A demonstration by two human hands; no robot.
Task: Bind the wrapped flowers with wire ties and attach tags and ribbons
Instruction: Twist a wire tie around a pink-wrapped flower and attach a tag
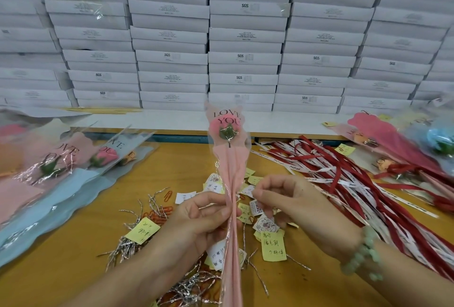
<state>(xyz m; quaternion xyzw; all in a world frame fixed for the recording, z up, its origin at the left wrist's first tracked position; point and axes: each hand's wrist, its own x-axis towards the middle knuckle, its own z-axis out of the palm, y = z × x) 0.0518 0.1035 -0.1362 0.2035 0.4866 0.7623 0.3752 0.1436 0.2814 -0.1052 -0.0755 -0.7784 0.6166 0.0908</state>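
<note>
A pink wrapped flower (pixel 228 156) printed "LOVE YOU" stands upright in front of me. My left hand (pixel 196 223) grips its gathered neck. My right hand (pixel 287 198) pinches the end of a silver wire tie (pixel 244 192) at that neck. Loose silver wire ties (pixel 127 245) lie on the wooden table (pixel 73 279) to the left. Yellow and white paper tags (pixel 274 245) are scattered under my hands. Red and white ribbons (pixel 344 183) lie in a heap on the right.
Unbound wrapped flowers (pixel 61 159) lie in a pile at the left. Finished flowers with ribbons (pixel 398 144) lie at the right. Orange paper clips (pixel 159 210) sit among the ties. Stacked white boxes (pixel 245 36) form a wall behind the table.
</note>
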